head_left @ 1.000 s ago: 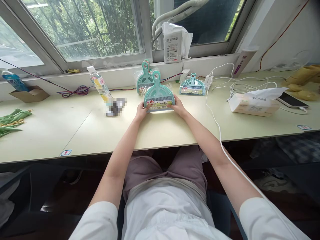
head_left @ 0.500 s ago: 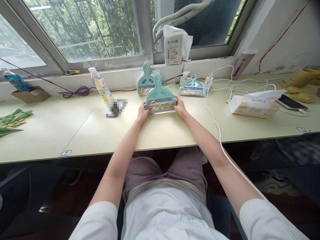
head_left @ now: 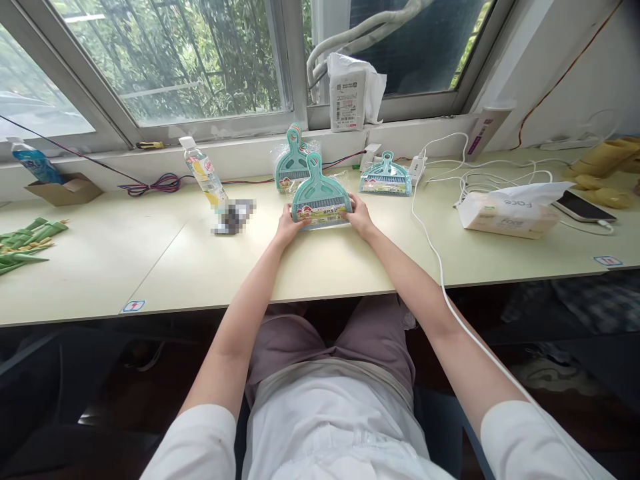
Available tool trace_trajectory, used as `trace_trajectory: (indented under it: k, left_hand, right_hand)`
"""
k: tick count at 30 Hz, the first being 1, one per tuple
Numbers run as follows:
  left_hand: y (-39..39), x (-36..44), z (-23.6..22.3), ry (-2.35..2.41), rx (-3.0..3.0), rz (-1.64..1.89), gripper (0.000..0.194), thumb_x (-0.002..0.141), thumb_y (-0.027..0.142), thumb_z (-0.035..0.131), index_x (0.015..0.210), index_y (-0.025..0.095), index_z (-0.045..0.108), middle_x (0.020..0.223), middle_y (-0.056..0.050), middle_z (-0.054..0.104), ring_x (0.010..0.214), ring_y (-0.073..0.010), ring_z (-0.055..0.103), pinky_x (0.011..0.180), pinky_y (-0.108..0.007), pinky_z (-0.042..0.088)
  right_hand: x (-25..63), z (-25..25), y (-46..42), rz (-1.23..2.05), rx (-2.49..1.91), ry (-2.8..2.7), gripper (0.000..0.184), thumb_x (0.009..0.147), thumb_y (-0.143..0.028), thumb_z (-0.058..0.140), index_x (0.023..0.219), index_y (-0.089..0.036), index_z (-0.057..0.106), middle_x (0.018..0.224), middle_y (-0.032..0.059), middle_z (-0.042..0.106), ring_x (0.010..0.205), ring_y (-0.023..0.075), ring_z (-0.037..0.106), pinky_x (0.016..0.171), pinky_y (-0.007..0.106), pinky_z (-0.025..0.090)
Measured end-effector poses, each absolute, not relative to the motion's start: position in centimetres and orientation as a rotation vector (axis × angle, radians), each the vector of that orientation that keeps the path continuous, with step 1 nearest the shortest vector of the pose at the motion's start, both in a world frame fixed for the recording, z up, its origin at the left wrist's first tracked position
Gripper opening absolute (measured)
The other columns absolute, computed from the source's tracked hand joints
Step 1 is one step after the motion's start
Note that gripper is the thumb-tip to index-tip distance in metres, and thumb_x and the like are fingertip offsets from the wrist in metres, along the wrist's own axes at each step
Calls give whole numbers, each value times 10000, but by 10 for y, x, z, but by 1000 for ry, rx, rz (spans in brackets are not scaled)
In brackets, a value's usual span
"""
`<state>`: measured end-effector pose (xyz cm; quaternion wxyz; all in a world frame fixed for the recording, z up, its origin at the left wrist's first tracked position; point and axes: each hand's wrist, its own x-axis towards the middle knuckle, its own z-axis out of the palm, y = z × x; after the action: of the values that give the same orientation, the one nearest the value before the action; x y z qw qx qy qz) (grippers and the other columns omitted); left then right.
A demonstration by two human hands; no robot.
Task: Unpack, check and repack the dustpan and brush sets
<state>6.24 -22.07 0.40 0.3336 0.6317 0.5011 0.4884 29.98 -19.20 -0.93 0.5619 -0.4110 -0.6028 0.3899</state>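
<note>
A teal mini dustpan and brush set [head_left: 321, 193] in clear wrap stands tilted on the desk before me, its handle pointing up. My left hand [head_left: 290, 225] grips its lower left corner, thumb on the front. The lower right corner is held by my right hand [head_left: 359, 215], fingers partly hidden behind the pack. Just behind it, against the sill, leans a stack of similar wrapped dustpan sets [head_left: 293, 157]. Another wrapped dustpan set [head_left: 386, 177] lies to the right, near a white power adapter.
At left are a drink bottle [head_left: 204, 175], a blurred dark object [head_left: 233, 219], an open carton [head_left: 65, 189] and woven green leaves [head_left: 30, 240]. A tissue pack [head_left: 507, 217], a phone [head_left: 583, 205] and white cables lie right. One white cable [head_left: 434, 250] crosses over my right arm.
Both hands still hold the dustpan set in nearly the same place. My left thumb has slid slightly right and down along its lower edge, and the view has shifted a little.
</note>
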Motion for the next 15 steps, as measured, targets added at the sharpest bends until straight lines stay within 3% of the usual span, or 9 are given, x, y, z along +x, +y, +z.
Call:
trace_trajectory:
  k: [15]
  left_hand:
    - [-218, 59, 2, 1322, 1663, 1293, 419, 730, 328, 702, 1068, 199, 491, 1002, -100, 690, 912, -246, 654, 819, -374, 503]
  right_hand:
    - [300, -12, -188, 792, -1043, -1506, 694, 645, -261, 740, 1297, -170, 520, 1084, 105, 694, 1004, 257, 646, 929, 426, 510]
